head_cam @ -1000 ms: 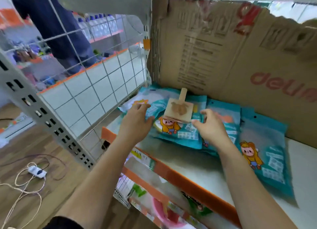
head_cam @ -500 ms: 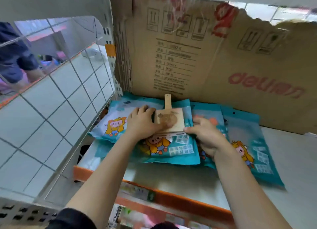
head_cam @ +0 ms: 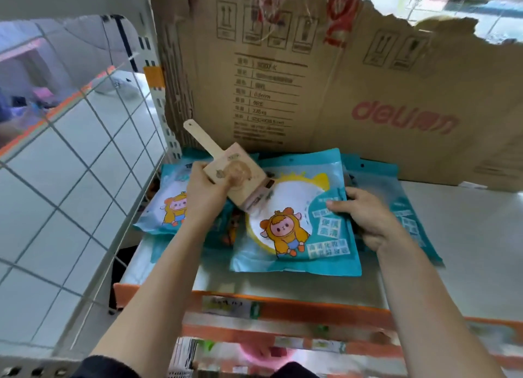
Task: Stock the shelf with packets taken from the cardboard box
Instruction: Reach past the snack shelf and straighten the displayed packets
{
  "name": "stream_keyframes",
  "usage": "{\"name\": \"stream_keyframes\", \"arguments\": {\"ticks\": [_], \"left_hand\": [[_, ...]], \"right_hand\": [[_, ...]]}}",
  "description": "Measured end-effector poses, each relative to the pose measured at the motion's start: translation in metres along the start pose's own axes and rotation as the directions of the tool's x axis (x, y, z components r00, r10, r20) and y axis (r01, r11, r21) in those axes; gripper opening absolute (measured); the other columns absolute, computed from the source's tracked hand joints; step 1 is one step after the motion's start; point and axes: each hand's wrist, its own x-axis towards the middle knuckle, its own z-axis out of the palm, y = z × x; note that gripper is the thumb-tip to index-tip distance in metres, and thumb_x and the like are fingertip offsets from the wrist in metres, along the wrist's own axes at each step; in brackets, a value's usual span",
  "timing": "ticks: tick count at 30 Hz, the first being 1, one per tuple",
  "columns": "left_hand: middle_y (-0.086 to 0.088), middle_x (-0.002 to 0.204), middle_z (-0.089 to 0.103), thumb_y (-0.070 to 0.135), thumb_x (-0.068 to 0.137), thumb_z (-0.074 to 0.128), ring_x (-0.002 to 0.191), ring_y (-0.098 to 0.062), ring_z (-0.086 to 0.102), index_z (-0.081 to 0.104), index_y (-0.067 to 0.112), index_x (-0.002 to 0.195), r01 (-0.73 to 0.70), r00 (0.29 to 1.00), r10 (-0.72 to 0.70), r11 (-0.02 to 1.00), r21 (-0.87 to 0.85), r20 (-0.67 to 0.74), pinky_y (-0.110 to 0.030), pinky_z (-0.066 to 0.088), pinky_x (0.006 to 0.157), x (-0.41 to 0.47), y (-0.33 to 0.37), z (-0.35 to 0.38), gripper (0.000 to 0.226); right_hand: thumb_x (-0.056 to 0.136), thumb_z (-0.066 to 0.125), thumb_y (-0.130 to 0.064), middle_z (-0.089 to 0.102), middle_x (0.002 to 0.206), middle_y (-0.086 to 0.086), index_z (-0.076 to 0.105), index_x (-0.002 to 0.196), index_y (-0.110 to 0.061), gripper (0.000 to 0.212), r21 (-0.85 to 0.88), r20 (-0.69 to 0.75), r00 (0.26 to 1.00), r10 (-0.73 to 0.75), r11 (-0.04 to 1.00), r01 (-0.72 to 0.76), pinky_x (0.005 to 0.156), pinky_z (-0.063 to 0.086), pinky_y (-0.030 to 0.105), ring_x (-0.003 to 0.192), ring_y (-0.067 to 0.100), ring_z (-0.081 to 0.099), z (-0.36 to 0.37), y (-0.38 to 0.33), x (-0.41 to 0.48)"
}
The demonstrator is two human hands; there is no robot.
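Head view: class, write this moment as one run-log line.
left hand: grips wooden paddle | right hand: holds front packet by right edge | other packets: flat on shelf | cardboard: upright behind

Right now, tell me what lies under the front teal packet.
More teal packets poke out beneath the front teal packet, on the white shelf. How many it covers is hidden.

Red "deli" brand on the cardboard panel, handling arrows up top, spec table showing "0.8mm". Front packet reads "便携" and "高清". Shelf-edge label: too blurred.
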Motion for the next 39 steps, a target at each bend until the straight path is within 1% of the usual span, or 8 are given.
{"name": "stream_keyframes", "arguments": {"ticks": [3,6,9,12,17,29,35,39], "left_hand": [[0.009,0.087,0.056,0.015,0.084,0.067,0.088,-0.016,0.058,0.045,0.016,0.100,-0.054,0.998,0.054,0.999,0.008,0.044,-0.035,0.050,0.078,-0.012,0.007,0.003,0.027],[0.015,0.081,0.051,0.016,0.087,0.063,0.075,-0.003,0.052,0.046,0.016,0.100,-0.156,0.986,0.153,0.987,0.040,0.066,-0.018,0.044,0.065,-0.031,0.017,0.013,0.022],[0.011,0.080,0.054,0.015,0.086,0.065,0.072,0.002,0.052,0.049,0.015,0.094,-0.209,0.969,0.208,0.978,-0.012,0.135,-0.008,0.042,0.055,-0.051,0.029,0.031,0.017],[0.005,0.082,0.060,0.015,0.087,0.064,0.072,-0.003,0.058,0.050,0.022,0.081,-0.188,0.949,0.196,0.980,-0.056,0.245,-0.013,0.046,0.052,-0.076,0.043,0.055,0.017],[-0.004,0.090,0.069,0.020,0.083,0.069,0.084,-0.019,0.068,0.053,0.023,0.082,-0.145,0.904,0.155,0.988,-0.056,0.397,-0.039,0.057,0.071,-0.132,0.059,0.118,0.017],[0.001,0.075,0.060,0.011,0.088,0.061,0.067,-0.011,0.058,0.055,0.018,0.087,-0.172,0.774,0.242,0.970,-0.172,0.586,-0.015,0.046,0.052,-0.314,0.099,0.314,0.010],[-0.004,0.084,0.063,0.016,0.090,0.059,0.076,-0.019,0.063,0.051,0.023,0.086,-0.164,0.723,0.218,0.976,-0.145,0.655,-0.027,0.052,0.057,-0.372,0.113,0.380,0.011],[-0.005,0.087,0.064,0.013,0.093,0.056,0.074,-0.018,0.064,0.051,0.021,0.088,-0.148,0.659,0.224,0.975,-0.169,0.718,-0.024,0.051,0.053,-0.395,0.126,0.424,0.010]], "right_hand": [[0.089,0.059,-0.005,0.068,0.105,0.012,0.057,0.114,-0.008,0.025,0.085,-0.039,0.999,-0.030,0.996,0.033,0.077,0.054,0.040,0.094,0.028,0.066,-0.020,0.007,-0.014],[0.090,0.056,-0.002,0.066,0.113,0.015,0.053,0.121,-0.005,0.031,0.200,-0.051,0.997,-0.064,0.977,0.073,0.086,0.052,0.044,0.101,0.031,0.064,-0.040,0.017,-0.030],[0.091,0.053,0.001,0.066,0.102,0.011,0.051,0.121,-0.005,0.031,0.326,-0.090,0.991,-0.101,0.937,0.125,0.075,0.057,0.037,0.087,0.024,0.066,-0.062,0.029,-0.047],[0.090,0.052,0.002,0.066,0.094,0.007,0.052,0.115,-0.008,0.026,0.399,-0.177,0.976,-0.124,0.898,0.186,0.057,0.058,0.029,0.072,0.016,0.068,-0.094,0.041,-0.066],[0.092,0.052,-0.002,0.066,0.094,0.006,0.054,0.111,-0.010,0.021,0.399,-0.316,0.941,-0.123,0.882,0.249,0.066,0.057,0.037,0.077,0.020,0.066,-0.174,0.076,-0.107],[0.091,0.052,0.001,0.066,0.089,0.009,0.057,0.098,-0.011,0.016,0.448,-0.540,0.840,-0.058,0.825,0.345,0.069,0.056,0.040,0.072,0.023,0.065,-0.391,0.173,-0.208],[0.091,0.053,0.001,0.066,0.087,0.008,0.057,0.095,-0.014,0.016,0.477,-0.608,0.794,0.009,0.803,0.357,0.066,0.054,0.037,0.072,0.023,0.063,-0.457,0.203,-0.239],[0.091,0.053,-0.001,0.066,0.089,0.009,0.057,0.099,-0.012,0.014,0.492,-0.661,0.748,0.058,0.786,0.374,0.067,0.053,0.038,0.074,0.024,0.064,-0.494,0.218,-0.245]]}}
